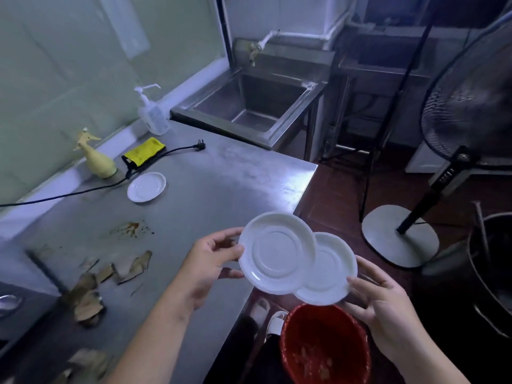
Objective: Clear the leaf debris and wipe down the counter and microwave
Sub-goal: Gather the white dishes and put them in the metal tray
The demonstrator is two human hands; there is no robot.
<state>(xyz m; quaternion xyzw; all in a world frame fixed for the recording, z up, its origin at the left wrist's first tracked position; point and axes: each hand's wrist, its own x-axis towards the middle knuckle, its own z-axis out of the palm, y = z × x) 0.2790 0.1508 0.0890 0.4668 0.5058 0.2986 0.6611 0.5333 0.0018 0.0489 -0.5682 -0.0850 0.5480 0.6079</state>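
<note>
My left hand (210,261) pinches the rim of a white saucer (277,252) held just past the counter's front corner. My right hand (385,306) grips a second white saucer (331,270), which sits partly under the first. Both saucers hang above a red bin (324,345) on the floor, which has leaf bits inside. Dry brown leaf debris (110,278) lies scattered on the steel counter (221,176) at lower left, beside a brown stain (130,228). The microwave's corner (16,306) shows at the far left edge.
A third saucer (146,187), a yellow cloth (144,151), a yellow spray bottle (97,159), a pump bottle (152,112) and a black power cord (166,153) sit along the counter's back. A steel sink (249,106) adjoins. A standing fan (457,134) and dark pot (490,273) stand right.
</note>
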